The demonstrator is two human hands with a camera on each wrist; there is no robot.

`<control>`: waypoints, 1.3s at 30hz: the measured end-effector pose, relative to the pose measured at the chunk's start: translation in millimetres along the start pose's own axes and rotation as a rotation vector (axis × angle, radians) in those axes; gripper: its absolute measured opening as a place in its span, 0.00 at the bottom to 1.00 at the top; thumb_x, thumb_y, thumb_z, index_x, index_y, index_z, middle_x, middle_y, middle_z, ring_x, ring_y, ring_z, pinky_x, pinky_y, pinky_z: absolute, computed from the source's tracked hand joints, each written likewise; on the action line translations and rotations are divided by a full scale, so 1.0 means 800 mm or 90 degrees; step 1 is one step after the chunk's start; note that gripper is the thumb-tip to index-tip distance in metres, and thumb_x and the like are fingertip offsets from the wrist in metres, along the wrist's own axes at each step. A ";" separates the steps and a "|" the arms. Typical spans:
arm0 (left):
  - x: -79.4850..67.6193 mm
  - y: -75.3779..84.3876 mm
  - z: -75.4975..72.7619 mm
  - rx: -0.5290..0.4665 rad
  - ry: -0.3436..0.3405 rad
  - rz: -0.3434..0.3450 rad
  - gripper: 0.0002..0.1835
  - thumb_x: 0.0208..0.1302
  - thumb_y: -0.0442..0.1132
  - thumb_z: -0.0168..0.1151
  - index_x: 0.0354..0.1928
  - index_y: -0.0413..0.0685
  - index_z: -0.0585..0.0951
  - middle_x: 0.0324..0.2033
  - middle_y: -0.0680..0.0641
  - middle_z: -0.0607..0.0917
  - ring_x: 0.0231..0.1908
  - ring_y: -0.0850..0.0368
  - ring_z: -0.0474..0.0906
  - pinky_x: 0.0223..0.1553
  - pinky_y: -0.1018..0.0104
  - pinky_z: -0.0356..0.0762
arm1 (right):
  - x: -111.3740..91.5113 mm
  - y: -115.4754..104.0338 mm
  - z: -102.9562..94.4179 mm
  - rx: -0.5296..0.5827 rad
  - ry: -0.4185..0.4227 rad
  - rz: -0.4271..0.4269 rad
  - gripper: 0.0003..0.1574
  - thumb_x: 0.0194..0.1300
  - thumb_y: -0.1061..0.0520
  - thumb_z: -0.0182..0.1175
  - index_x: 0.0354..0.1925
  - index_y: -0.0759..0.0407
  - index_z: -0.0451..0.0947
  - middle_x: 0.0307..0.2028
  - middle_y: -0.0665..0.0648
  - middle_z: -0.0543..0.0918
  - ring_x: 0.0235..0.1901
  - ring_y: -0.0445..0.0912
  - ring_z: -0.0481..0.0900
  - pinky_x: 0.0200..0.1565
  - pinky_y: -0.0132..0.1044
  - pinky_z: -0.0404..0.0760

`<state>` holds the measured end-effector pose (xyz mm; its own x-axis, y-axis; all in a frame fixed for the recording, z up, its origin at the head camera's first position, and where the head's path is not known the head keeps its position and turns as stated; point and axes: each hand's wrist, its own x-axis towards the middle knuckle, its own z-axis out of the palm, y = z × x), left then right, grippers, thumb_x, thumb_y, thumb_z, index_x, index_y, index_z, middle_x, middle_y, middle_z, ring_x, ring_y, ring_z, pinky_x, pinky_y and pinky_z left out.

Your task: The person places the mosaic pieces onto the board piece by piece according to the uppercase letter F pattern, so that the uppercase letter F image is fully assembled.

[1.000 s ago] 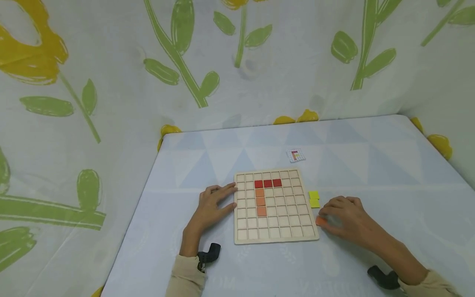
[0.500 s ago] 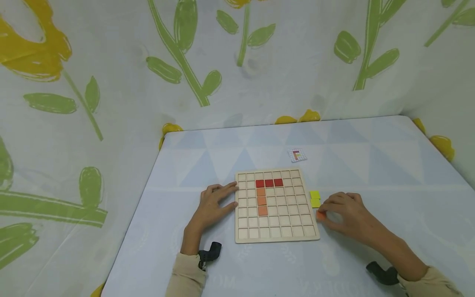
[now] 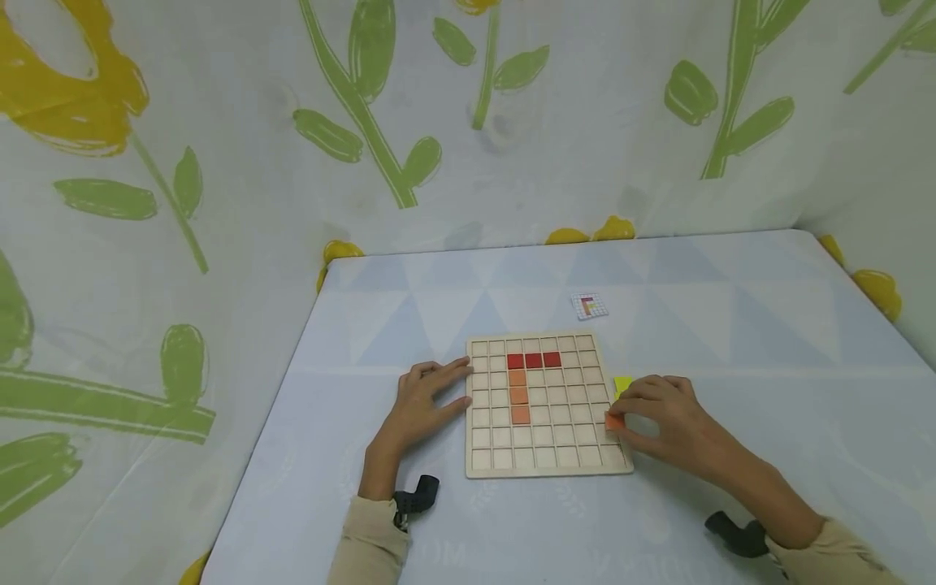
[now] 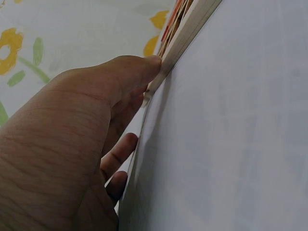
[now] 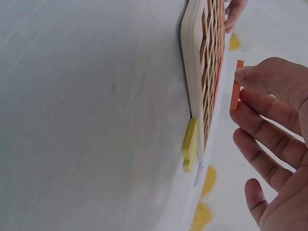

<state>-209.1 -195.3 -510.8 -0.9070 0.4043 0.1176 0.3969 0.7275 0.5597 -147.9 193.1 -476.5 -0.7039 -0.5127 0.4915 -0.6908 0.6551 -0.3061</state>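
A square wooden grid board [image 3: 544, 461] lies on the table. Three red tiles [image 3: 533, 361] form a row in its upper part, with three orange tiles [image 3: 518, 395] in a column below the leftmost red one. My left hand [image 3: 418, 404] rests at the board's left edge, thumb and fingertips touching the rim. Between thumb and fingers my right hand [image 3: 671, 424] pinches another orange tile [image 5: 236, 89] by the board's right edge. The right wrist view shows this tile held up off the table, apart from the board.
Yellow tiles [image 5: 190, 140] lie against the board's right side, partly covered by my right hand in the head view. Behind the board lies a small pattern card [image 3: 588, 306] with a coloured grid. A flower-printed curtain [image 3: 241, 162] surrounds the table.
My right hand has lifted the orange tile from the table and moved it left, to the board's right edge. The left hand stays at the rim.
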 end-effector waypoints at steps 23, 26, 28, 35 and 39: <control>0.001 -0.005 0.002 0.006 -0.001 0.000 0.28 0.68 0.55 0.63 0.69 0.65 0.75 0.70 0.63 0.69 0.65 0.48 0.62 0.61 0.44 0.54 | 0.043 -0.034 0.034 0.059 -0.026 -0.061 0.18 0.42 0.59 0.81 0.35 0.50 0.87 0.37 0.44 0.83 0.44 0.45 0.77 0.47 0.52 0.65; 0.003 -0.005 0.003 -0.001 -0.007 -0.001 0.28 0.68 0.56 0.62 0.69 0.65 0.74 0.70 0.64 0.68 0.65 0.48 0.61 0.61 0.46 0.54 | 0.049 -0.037 0.039 0.057 -0.023 -0.073 0.18 0.42 0.58 0.81 0.34 0.50 0.87 0.36 0.44 0.83 0.44 0.45 0.77 0.46 0.51 0.66; 0.004 -0.004 0.003 -0.005 -0.014 -0.006 0.28 0.69 0.56 0.62 0.70 0.66 0.74 0.71 0.65 0.68 0.65 0.49 0.61 0.61 0.47 0.53 | 0.054 -0.040 0.042 0.058 -0.028 -0.074 0.16 0.44 0.57 0.81 0.34 0.50 0.87 0.36 0.44 0.84 0.44 0.45 0.77 0.46 0.50 0.66; 0.002 -0.005 0.002 0.002 -0.020 -0.015 0.28 0.69 0.56 0.61 0.70 0.67 0.73 0.71 0.67 0.67 0.65 0.50 0.61 0.62 0.48 0.53 | 0.068 -0.051 0.051 0.049 -0.057 -0.068 0.14 0.48 0.56 0.79 0.35 0.49 0.88 0.36 0.43 0.84 0.46 0.45 0.77 0.49 0.50 0.67; 0.002 -0.005 -0.001 0.001 -0.020 -0.016 0.28 0.69 0.56 0.61 0.70 0.67 0.73 0.71 0.67 0.67 0.65 0.50 0.60 0.62 0.48 0.52 | 0.073 -0.055 0.056 0.038 -0.076 -0.060 0.13 0.49 0.55 0.79 0.36 0.48 0.88 0.37 0.43 0.84 0.46 0.44 0.77 0.50 0.50 0.67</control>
<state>-212.2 -198.1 -512.1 -0.9115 0.4039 0.0775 0.3748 0.7382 0.5609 -166.6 109.4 -471.0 -0.6475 -0.6349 0.4215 -0.7609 0.5687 -0.3123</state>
